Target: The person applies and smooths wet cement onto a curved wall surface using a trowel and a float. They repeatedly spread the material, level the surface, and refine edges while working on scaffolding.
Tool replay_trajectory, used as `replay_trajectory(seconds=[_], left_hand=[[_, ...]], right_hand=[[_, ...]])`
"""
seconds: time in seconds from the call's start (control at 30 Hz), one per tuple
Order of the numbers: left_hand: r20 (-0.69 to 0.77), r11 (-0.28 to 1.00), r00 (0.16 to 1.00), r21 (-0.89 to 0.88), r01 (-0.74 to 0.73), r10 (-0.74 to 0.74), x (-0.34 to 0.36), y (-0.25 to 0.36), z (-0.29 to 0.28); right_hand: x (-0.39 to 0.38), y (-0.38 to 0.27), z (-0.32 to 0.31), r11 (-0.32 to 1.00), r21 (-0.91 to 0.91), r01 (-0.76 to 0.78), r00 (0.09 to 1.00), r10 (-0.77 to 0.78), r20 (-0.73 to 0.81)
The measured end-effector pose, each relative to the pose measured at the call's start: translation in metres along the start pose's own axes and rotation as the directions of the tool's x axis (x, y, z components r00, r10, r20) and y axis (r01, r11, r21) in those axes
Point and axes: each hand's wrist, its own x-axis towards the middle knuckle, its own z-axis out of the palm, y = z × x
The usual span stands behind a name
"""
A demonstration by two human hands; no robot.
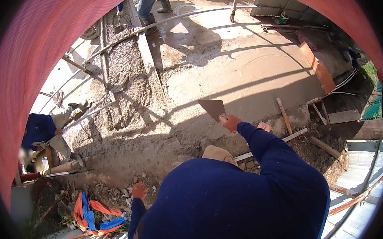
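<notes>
My right hand is closed round the handle of a pointed trowel. The trowel's flat metal blade points up and left over the wet concrete, at the edge of the shadow; whether it touches the surface I cannot tell. Out to the lower left, my left hand hangs over stony rubble with its fingers loosely apart and nothing visible in it. A small pale reddish block lies just beyond my right forearm.
Long boards and poles cross the rough concrete. One person crouches at left; another stands in boots at the top. An orange board edges the right side. Orange and blue sheeting lies lower left, beside metal roofing.
</notes>
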Motion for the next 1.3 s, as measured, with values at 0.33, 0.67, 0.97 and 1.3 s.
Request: replay_trajectory(seconds=[0.33, 0.67, 0.97, 1.3], left_hand=[[0.138, 0.923, 0.968, 0.298, -0.244, 0.211, 0.004, 0.076, 0.072], [0.112, 0.89, 0.964, 0.372, -0.264, 0.24, -0.033, 0.144, 0.133], [0.18, 0.88, 0.958, 0.387, -0.276, 0.222, -0.029, 0.127, 0.147], [0.268, 0.853, 0.928, 0.387, -0.349, 0.258, 0.018, 0.138, 0.126]], right_hand=[[-0.012, 0.104, -0.002, 0.986, 0.114, -0.123, 0.991, 0.127, -0.031], [-0.046, 0.17, 0.012, 0.941, 0.234, -0.244, 0.968, 0.25, 0.005], [-0.034, 0.178, 0.006, 0.983, 0.123, -0.136, 0.988, 0.143, -0.05], [-0.057, 0.133, 0.019, 0.927, 0.314, -0.207, 0.959, 0.256, -0.121]])
